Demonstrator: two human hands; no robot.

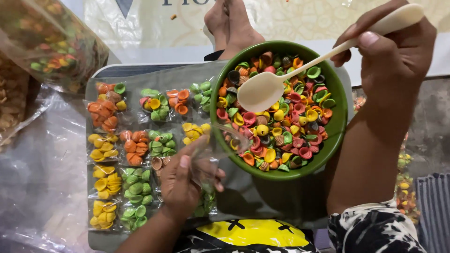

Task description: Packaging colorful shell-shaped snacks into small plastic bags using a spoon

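Packets of sorted shells line our tray at left. Left hand pinches an open clear bag, mouth toward the green bowl just right. Right hand grips the pale spoon, handle running up-right, scoop over the shells.

packets crowd left, bowl blocks right

Green bowl of multicoloured shells; cream spoon.

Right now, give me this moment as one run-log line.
left hand: holds small clear bag open at bowl rim | right hand: holds cream spoon over green bowl of coloured shell crackers | filled packets: in rows
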